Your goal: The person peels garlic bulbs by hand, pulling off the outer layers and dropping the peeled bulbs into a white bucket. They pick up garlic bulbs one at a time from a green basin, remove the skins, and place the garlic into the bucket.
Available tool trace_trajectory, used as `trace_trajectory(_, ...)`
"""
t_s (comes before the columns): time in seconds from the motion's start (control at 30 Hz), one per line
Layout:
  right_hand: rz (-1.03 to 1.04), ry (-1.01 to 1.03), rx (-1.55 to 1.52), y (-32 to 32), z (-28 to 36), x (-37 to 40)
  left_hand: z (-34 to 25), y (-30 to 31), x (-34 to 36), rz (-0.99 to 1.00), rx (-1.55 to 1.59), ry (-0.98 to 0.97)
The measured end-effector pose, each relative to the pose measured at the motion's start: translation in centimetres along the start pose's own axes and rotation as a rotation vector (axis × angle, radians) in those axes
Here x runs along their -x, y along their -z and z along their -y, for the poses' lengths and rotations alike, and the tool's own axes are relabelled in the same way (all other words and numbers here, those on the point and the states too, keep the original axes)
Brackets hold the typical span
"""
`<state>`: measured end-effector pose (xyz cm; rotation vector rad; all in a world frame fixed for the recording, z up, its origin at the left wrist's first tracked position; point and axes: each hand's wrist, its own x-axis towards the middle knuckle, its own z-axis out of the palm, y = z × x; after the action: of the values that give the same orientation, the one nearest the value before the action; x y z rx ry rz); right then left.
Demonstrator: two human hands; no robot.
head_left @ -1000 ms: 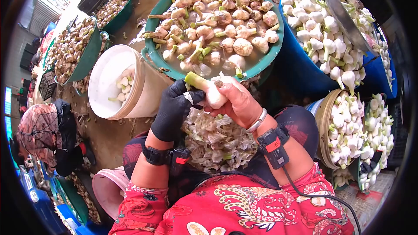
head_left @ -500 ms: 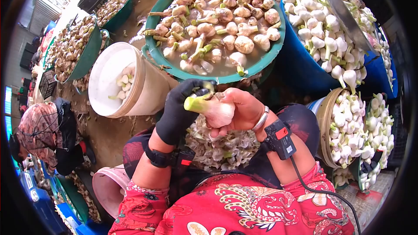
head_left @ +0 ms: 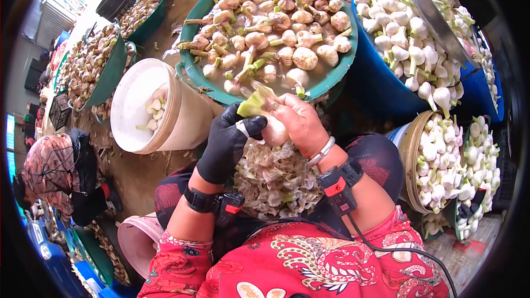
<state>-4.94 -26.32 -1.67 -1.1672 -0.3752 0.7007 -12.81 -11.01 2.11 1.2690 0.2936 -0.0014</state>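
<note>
A garlic bulb (head_left: 274, 131) with a green stem end is held between both hands, above my lap. My left hand (head_left: 227, 140), in a black glove with bare fingertips, pinches its stem side. My bare right hand (head_left: 302, 124) grips the bulb and its outer skin, its wrist wearing a silver bangle. Just beyond the hands, a green tub (head_left: 192, 77) holds many unpeeled bulbs in cloudy water. Below the hands lies a heap of peeled garlic skins (head_left: 279, 179).
A white bucket (head_left: 190, 115) with several pale bulbs lies tilted at the left, above a pink bucket (head_left: 130, 237). Blue tub (head_left: 370, 85) and cream bucket (head_left: 411, 160), full of white bulbs, stand at the right. A person in a patterned hat (head_left: 49, 168) is at far left.
My right hand has moved up near the stem, and a flap of skin now stands up from the bulb. My left fingers have closed lower around the stem side.
</note>
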Motion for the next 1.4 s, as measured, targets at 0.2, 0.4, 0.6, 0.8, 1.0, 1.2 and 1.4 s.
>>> trace_trajectory(0.2, -0.474, 0.528, 0.539, -1.1, 0.9, -0.9, 1.7, -0.2, -1.0, 0.009, 0.143, 0.100)
trace_trajectory(0.4, -0.476, 0.779, 0.837, -1.2, 2.1, -0.2, 1.1, -0.5, -1.4, 0.049, 0.337, 0.107)
trace_trajectory(0.6, 0.141, -0.015, 0.095, -0.5, 4.4, 2.2, 0.6, 3.9, -2.8, 0.049, 0.519, -0.129)
trace_trajectory(0.8, 0.160, -0.031, 1.007, 0.8, 1.4, 1.7, 0.9, 3.0, -2.6, -0.130, 0.315, -0.042)
trace_trajectory(1.0, -0.244, 0.116, 0.096, -0.3, 1.1, 0.8, 1.6, 1.4, -2.4, 0.041, 0.414, -0.016)
trace_trajectory(1.2, -0.316, 0.006, 0.006, -0.3, 2.2, 1.0, 0.3, 1.0, -2.1, -0.005, 0.303, 0.014)
trace_trajectory(1.4, -0.533, 0.301, 0.441, -0.8, 1.7, 0.9, 0.5, -1.5, -1.6, -0.092, 0.250, -0.017)
